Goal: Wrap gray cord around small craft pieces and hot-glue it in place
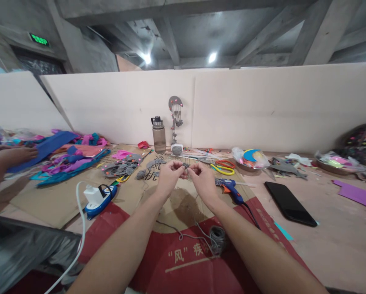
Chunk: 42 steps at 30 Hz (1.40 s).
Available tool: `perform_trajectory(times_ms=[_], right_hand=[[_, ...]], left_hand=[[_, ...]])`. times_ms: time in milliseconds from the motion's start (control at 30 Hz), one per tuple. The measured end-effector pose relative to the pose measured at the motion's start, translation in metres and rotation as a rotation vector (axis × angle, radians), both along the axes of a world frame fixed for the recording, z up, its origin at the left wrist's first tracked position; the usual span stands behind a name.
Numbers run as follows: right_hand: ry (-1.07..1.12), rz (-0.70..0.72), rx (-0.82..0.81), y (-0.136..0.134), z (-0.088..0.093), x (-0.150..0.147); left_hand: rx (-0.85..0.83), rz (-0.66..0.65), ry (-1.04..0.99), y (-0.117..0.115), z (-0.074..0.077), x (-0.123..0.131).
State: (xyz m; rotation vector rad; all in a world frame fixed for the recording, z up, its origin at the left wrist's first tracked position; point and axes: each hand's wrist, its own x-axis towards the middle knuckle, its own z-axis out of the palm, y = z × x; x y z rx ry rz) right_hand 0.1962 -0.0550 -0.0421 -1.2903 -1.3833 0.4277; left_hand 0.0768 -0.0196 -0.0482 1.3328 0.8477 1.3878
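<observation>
My left hand (170, 175) and my right hand (204, 181) meet over the cardboard, both closed in a pinch. Between the fingertips is a small grey piece (186, 165), looking like felt or yarn; the fingers cover much of it. Grey yarn (180, 235) trails across the mat to a grey yarn ball (217, 239) below my right wrist. Just right of that hand lies a blue glue gun (232, 190) with an orange trigger. Scissors with red and yellow handles (222, 167) rest behind it.
A water bottle (159, 136) and a grey moon-shaped hanging ornament (176, 105) stand by the board. Pink-dotted grey pieces (121, 165) and a blue power strip (101, 204) lie left, a black phone (290, 203) right. A co-worker's hand (14, 157) is at far left.
</observation>
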Motion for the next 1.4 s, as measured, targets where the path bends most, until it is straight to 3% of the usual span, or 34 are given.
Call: perform_trajectory(times_ms=[333,767,1133,1400], right_hand=[[-0.005,-0.031,0.004,0.0006,-0.001,0.0007],[0.047,0.016,-0.052,-0.0022,0.0,-0.0044],[0.006,-0.038,-0.041,0.0012,-0.0038,-0.0068],[0.028,-0.051,-0.051,0.0007,-0.002,-0.0073]], left_hand=[[-0.03,-0.057,-0.042,-0.0028,0.0023,0.0007],[-0.023,-0.006,-0.048,-0.0019,0.0009,0.001],[-0.019,0.101,0.033,-0.0008,-0.0058,0.0003],[-0.113,0.055,0.013,-0.0045,-0.0006,0.0021]])
